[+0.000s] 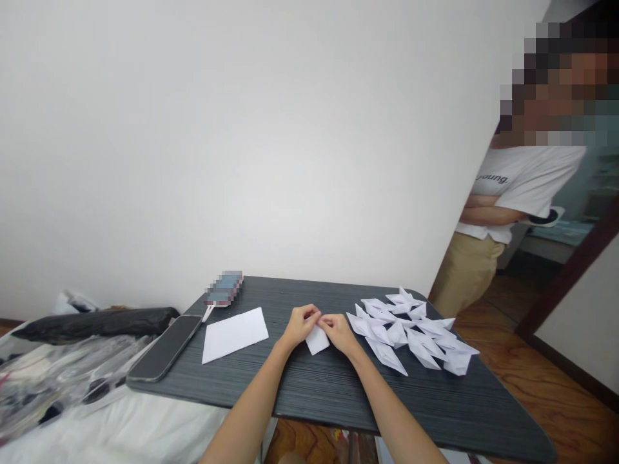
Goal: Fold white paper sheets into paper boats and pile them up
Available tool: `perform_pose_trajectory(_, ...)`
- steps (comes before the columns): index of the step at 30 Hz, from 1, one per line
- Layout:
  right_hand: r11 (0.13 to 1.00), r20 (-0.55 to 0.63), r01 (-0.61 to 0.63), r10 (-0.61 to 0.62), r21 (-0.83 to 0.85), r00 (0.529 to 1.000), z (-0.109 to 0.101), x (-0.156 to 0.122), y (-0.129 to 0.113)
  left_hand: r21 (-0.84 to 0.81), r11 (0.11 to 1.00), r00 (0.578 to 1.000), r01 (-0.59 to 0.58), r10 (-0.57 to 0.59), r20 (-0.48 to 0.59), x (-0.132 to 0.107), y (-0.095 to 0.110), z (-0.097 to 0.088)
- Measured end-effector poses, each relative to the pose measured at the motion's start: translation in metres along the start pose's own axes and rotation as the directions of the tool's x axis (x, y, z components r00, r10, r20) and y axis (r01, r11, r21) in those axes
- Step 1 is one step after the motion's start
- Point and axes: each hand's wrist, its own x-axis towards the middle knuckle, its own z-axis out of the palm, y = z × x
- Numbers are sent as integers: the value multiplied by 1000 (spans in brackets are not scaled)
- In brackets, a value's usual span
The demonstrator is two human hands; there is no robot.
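A small folded piece of white paper (318,341) lies near the middle of the dark table. My left hand (303,322) pinches its far left edge, with the fingers curled. From the other side my right hand (337,330) grips the paper too, its thumb and finger close to the left hand's fingertips. Part of the paper is hidden under both hands. To the right spreads a group of folded white paper boats (397,335), several of them, touching and overlapping. On the left rests a flat stack of white paper sheets (235,334).
The dark table (329,393) stands against a white wall. A phone (225,289) with a white cable lies at its back left, and a dark flat slab (167,348) on the left edge. Plastic-wrapped bundles (72,367) lie further left. A person (507,187) stands with folded arms at right.
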Motion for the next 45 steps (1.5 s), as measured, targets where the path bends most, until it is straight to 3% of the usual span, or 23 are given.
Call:
perform_pose_trajectory(2, 1000, 7, -25, 25, 17, 1000, 2, 0, -1, 52, 999, 999, 6, -3, -47, 0, -1, -1)
perform_pose_trajectory(4, 996, 31, -66, 64, 62, 997, 2, 2, -1, 55, 997, 985, 48, -39, -167, 2, -4, -2)
perform_pose_trajectory(7, 988, 44, -112, 108, 102, 993, -3, 4, 2, 21, 992, 933, 125, -110, -342, 5, -11, -4)
perform_pose_trajectory(12, 989, -123, -93, 106, 113, 987, -7, 8, 11, 4, 986, 883, 168, -149, -446, 7, -14, -4)
perform_pose_trajectory(15, 965, -245, -101, 162, 244, 956, -6, 9, 13, -70, 975, 840, 212, -218, -496, 6, -13, -4)
perform_pose_trajectory(17, 931, -227, -125, 211, 342, 951, -5, 9, 12, -158, 957, 856, 245, -290, -427, 6, -13, -3)
perform_pose_trajectory(20, 913, -159, -155, 229, 378, 960, -6, 7, 11, -259, 938, 929, 230, -291, -228, 6, -12, 0)
perform_pose_trajectory(23, 922, -249, -134, 234, 363, 940, -13, 7, 13, -374, 901, 969, 220, -247, -24, 7, -10, 3)
perform_pose_trajectory(26, 937, -324, -93, 208, 336, 923, -22, 8, 17, -450, 860, 971, 240, -203, 129, 7, -8, 2)
perform_pose_trajectory(30, 948, -260, -74, 158, 309, 953, -27, 9, 19, -439, 860, 958, 261, -175, 226, 5, -2, -4)
perform_pose_trajectory(37, 928, -209, -95, 180, 361, 961, -28, 8, 18, -499, 796, 904, 342, -134, 406, 2, 5, -11)
perform_pose_trajectory(45, 933, -136, -142, 196, 330, 971, -27, 5, 17, -432, 824, 898, 368, -194, 394, 2, 2, -11)
